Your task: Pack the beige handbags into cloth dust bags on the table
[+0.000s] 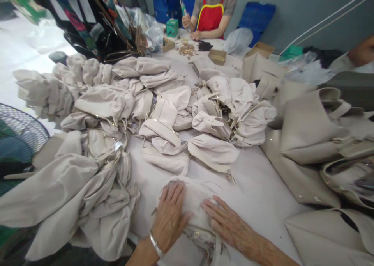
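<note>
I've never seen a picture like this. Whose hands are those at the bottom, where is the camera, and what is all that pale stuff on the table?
There is no machine here. The camera sits on a person's head and looks down, so the two hands at the bottom are that person's own. The left hand, with a bracelet on the wrist, and the right hand both lie flat on a pale beige bag, pressing rather than closing around it. The white table carries heaps of similar beige bags. At the far end sits another person in a red apron, with small gold-coloured parts and a green box nearby. A fan stands at the left edge.
</note>
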{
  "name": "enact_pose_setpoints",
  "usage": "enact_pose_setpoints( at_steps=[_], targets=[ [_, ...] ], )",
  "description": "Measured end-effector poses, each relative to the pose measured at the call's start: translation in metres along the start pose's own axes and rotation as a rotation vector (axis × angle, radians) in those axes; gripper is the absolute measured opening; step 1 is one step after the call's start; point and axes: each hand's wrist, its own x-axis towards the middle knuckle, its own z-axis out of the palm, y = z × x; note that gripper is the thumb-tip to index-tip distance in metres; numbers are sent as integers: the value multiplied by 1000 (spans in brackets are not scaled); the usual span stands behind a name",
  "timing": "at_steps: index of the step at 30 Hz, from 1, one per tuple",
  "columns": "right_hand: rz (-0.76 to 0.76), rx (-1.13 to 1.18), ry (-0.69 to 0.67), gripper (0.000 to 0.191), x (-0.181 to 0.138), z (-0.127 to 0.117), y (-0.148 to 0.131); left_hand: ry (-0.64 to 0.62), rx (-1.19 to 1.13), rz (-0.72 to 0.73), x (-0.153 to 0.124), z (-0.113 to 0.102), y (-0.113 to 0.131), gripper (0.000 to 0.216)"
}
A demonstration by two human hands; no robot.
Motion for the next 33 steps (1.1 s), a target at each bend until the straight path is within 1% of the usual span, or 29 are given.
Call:
enact_pose_setpoints(
  at_steps=[2,4,5,6,8,10,11,13,15,17,18,20,21,23,24,26,27,29,31,33],
  targets=[
    [-33,-16,18,45,-12,-4,2,-58,153,40,-12,19,-6,70],
    [15,-32,64,53,-18,-11,-1,-72,219,59,-19,31,-13,83],
    [77,-38,105,52,-18,-16,-4,-70,233,68,-21,34,-15,87],
    [145,-54,166,47,-14,-22,-6,-64,242,79,-21,35,-16,89],
    [241,-152,310,37,0,-33,-6,-49,254,96,-20,36,-17,89],
    [261,-344,432,32,23,-41,5,-26,262,103,-18,37,-17,90],
    [271,-447,455,30,35,-44,14,-12,264,105,-18,38,-17,91],
    [347,-603,409,32,60,-47,37,16,267,118,-17,38,-17,92],
    [440,-672,335,32,79,-50,58,39,252,126,-17,36,-18,92],
    [484,-684,306,26,89,-59,69,66,199,114,-17,30,-18,85],
    [485,-685,310,24,89,-66,69,91,157,93,-17,27,-18,79],
    [471,-694,317,25,85,-85,58,149,35,32,-15,20,-15,63],
    [461,-686,322,25,81,-95,48,175,-54,-7,-13,17,-13,56],
    [451,-601,354,24,72,-115,23,181,-297,-113,-2,10,-5,46],
    [451,-522,380,27,68,-124,9,147,-446,-190,7,5,0,43],
    [460,-329,431,35,62,-135,-17,28,-775,-358,31,-7,12,43],
    [459,-243,448,37,61,-139,-29,-40,-934,-427,45,-15,19,47],
    [434,-135,455,38,63,-140,-49,-131,-1181,-495,72,-34,33,57],
    [376,-121,429,39,68,-136,-66,-150,-1303,-517,94,-53,45,61],
    [277,-197,387,37,73,-129,-81,-127,-1329,-569,104,-65,53,57]
  ],
)
